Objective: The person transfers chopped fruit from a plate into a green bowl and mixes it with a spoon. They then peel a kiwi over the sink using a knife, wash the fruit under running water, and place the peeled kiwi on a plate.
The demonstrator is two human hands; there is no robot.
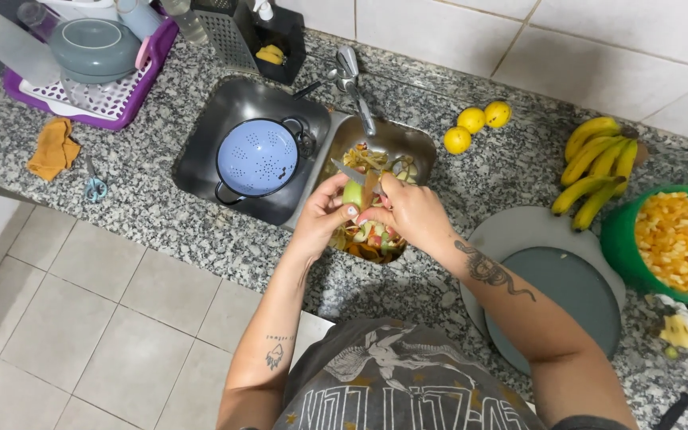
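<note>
Left hand (322, 213) closed round pale green fruit (353, 193), right hand (408, 209) gripping knife (349, 172); likely light, firm, wet-slippery, best cupped at its unpeeled sides.

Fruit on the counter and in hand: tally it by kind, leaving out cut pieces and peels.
Lemons: 3
Bananas: about 6, one bunch
Apple, held by left hand while right hand peels with a knife: 1
Total: about 10
</note>
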